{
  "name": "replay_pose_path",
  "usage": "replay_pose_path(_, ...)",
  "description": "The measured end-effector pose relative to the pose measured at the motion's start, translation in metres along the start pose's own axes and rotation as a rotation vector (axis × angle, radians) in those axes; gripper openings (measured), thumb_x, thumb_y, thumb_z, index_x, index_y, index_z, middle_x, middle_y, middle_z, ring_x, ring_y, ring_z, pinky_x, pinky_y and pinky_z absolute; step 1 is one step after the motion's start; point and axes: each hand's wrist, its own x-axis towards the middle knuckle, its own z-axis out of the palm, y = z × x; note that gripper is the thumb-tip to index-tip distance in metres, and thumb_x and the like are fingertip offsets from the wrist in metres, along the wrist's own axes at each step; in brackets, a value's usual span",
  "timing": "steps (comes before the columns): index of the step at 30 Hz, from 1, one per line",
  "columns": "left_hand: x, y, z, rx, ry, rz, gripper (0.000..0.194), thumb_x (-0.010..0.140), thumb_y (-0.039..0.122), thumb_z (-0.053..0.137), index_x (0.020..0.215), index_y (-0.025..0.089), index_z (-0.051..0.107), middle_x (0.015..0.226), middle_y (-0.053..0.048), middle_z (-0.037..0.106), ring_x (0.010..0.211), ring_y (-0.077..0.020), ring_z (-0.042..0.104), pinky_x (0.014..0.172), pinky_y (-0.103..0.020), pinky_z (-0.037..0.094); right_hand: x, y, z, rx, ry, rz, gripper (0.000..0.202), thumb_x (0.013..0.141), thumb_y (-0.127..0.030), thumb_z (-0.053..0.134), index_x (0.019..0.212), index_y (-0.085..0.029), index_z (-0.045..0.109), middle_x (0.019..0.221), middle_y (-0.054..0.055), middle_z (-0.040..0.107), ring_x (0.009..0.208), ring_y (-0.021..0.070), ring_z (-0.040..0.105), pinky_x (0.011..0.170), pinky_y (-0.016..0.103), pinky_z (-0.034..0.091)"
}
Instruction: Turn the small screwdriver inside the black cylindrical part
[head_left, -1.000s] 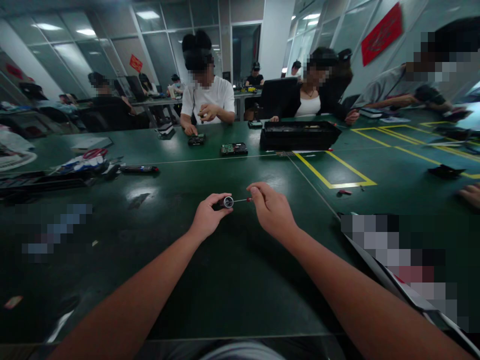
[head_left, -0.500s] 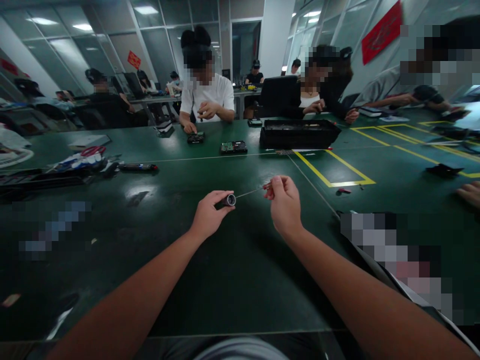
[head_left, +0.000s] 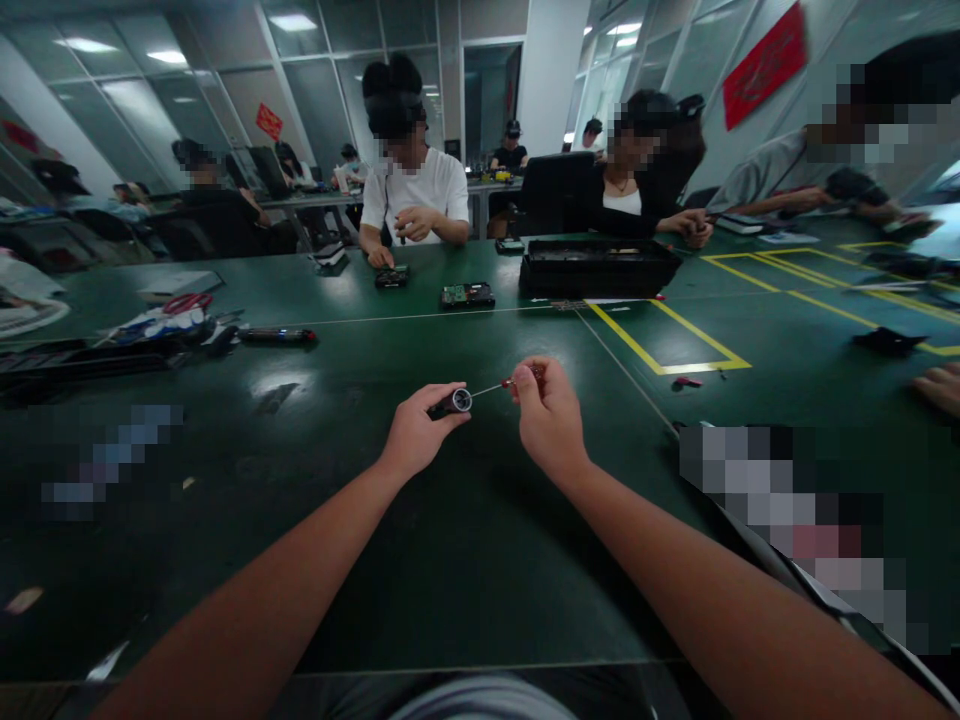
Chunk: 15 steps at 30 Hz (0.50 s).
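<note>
My left hand (head_left: 421, 432) is closed around a dark cylinder (head_left: 460, 400) with a silver rim, its round end turned toward me and to the right. My right hand (head_left: 551, 410) grips a screwdriver (head_left: 510, 382) by its red handle; most of the handle is hidden by the fingers. Its thin metal shaft points left, and the tip meets the rim of the cylinder; whether it goes inside I cannot tell. Both hands are held above the green table (head_left: 465, 560).
A black bin (head_left: 600, 270) and a circuit-board device (head_left: 466, 294) stand toward the far edge. To the left lie a dark pen-shaped tool (head_left: 277, 335) and a heap with red-handled items (head_left: 184, 303). Small red bits (head_left: 686, 382) lie right. A person in a white shirt (head_left: 416, 200) works opposite.
My right hand has moved left toward the cylinder with the screwdriver, so less of the shaft shows. My left hand is nearly still. Across the table, a dark-sleeved person's hands have shifted right.
</note>
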Motion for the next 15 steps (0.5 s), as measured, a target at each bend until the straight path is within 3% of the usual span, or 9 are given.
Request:
replay_pose_path(4, 0.000, -0.003, 0.000, 0.003, -0.003, 0.005, 0.042, 0.079, 0.015, 0.079, 0.120, 0.025, 0.073, 0.119, -0.006, 0.070, 0.113, -0.0233, 0.064, 0.107, -0.044, 0.047, 0.003, -0.007, -0.004, -0.084, -0.023, 0.027, 0.031, 0.096, -0.051, 0.057, 0.087, -0.021, 0.060, 0.072, 0.001, 0.065, 0.064, 0.0163, 0.059, 0.062, 0.030, 0.044)
replay_pose_path(8, -0.001, -0.003, 0.000, 0.009, -0.003, 0.012, 0.042, 0.079, 0.016, 0.079, 0.119, 0.026, 0.073, 0.119, -0.006, 0.070, 0.114, -0.0236, 0.064, 0.108, -0.044, 0.047, 0.005, -0.013, -0.009, -0.228, 0.003, -0.007, 0.045, 0.088, -0.057, 0.066, 0.063, -0.023, 0.050, 0.055, -0.004, 0.053, 0.051, 0.0130, 0.047, 0.052, 0.029, 0.034)
replay_pose_path(11, -0.001, -0.003, 0.000, 0.017, -0.012, 0.019, 0.042, 0.078, 0.015, 0.080, 0.119, 0.026, 0.073, 0.118, -0.006, 0.070, 0.112, -0.0234, 0.064, 0.107, -0.044, 0.047, 0.005, -0.013, -0.010, -0.248, -0.030, -0.049, 0.038, 0.090, -0.053, 0.064, 0.069, -0.023, 0.056, 0.058, -0.002, 0.058, 0.052, 0.0141, 0.051, 0.053, 0.029, 0.036)
replay_pose_path(15, 0.000, -0.003, 0.000, 0.013, -0.017, 0.004, 0.043, 0.077, 0.014, 0.080, 0.117, 0.026, 0.073, 0.114, -0.005, 0.070, 0.109, -0.0231, 0.065, 0.104, -0.043, 0.049, 0.005, -0.011, -0.010, -0.214, -0.137, -0.125, 0.019, 0.097, -0.037, 0.053, 0.094, -0.022, 0.064, 0.080, 0.004, 0.072, 0.071, 0.0192, 0.066, 0.067, 0.032, 0.047)
